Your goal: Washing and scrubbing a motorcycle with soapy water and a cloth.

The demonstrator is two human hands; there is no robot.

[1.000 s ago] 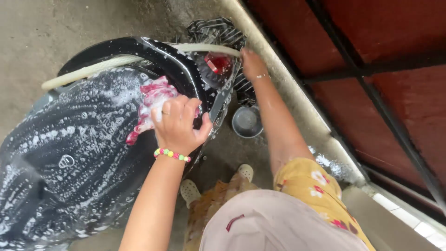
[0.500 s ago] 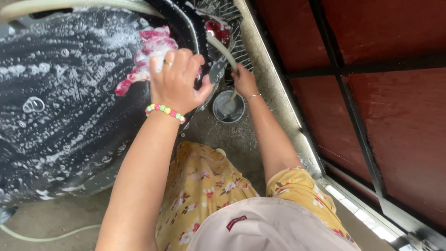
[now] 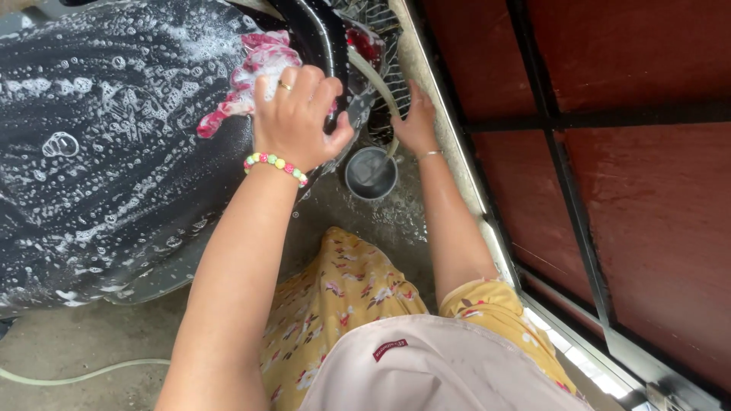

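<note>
My left hand (image 3: pixel 298 118), with a bead bracelet and a ring, presses a pink and white cloth (image 3: pixel 255 65) against the rear of a black scooter seat (image 3: pixel 114 137) covered in soap suds. My right hand (image 3: pixel 416 122) is spread open, fingers apart, beside a pale hose (image 3: pixel 375 80) that curves down over the scooter's tail. The hose's end hangs over a small metal bowl (image 3: pixel 371 173) on the wet ground, just below that hand.
A red tail light (image 3: pixel 364 42) sits behind the seat, with a striped cloth (image 3: pixel 381 23) past it. A concrete curb (image 3: pixel 445 129) and a red wall with black bars (image 3: pixel 609 114) run along the right. Another stretch of hose (image 3: pixel 76 374) lies on the ground at lower left.
My right hand brought the hose down from the scooter's tail to the bowl and has now let go, fingers spread. My left hand stays on the cloth. The view moved closer.
</note>
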